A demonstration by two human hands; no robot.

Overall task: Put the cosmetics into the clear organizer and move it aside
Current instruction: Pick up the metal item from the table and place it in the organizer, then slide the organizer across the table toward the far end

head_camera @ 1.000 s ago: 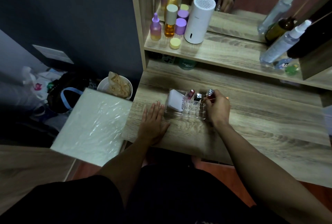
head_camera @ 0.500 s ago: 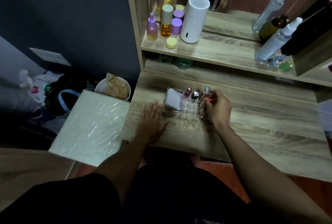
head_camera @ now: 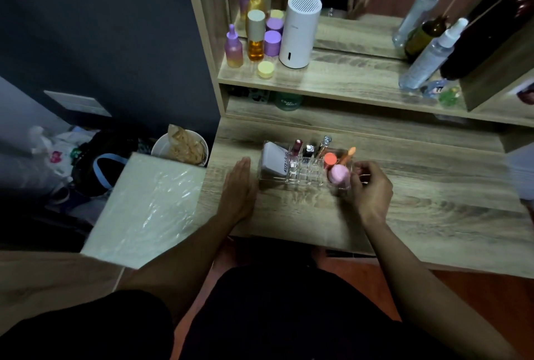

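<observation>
The clear organizer [head_camera: 291, 179] stands on the wooden desk in front of me. In it are a white tube [head_camera: 273, 158], a pink lipstick [head_camera: 297, 147], a black and silver lipstick [head_camera: 309, 150], a silver-topped stick [head_camera: 325, 143], an orange-capped item [head_camera: 330, 159], a round pink item [head_camera: 338, 174] and an orange applicator [head_camera: 349, 153]. My left hand [head_camera: 239, 189] lies flat on the desk, fingers straight, just beside the organizer's left end. My right hand [head_camera: 371, 190] curls around the organizer's right end, thumb and fingers pinching its wall. That end looks blurred.
The shelf above [head_camera: 346, 82] carries purple and amber bottles [head_camera: 255, 41], a white cylinder [head_camera: 300, 33], spray bottles [head_camera: 430, 56] and a mirror. A plastic-wrapped white board [head_camera: 144, 209] and a bowl [head_camera: 180, 147] sit left of the desk. Bare desk [head_camera: 448, 195] stretches to the right.
My right hand has drawn back to the organizer's right end, uncovering the pink and orange items. My left hand has shifted up beside the left end.
</observation>
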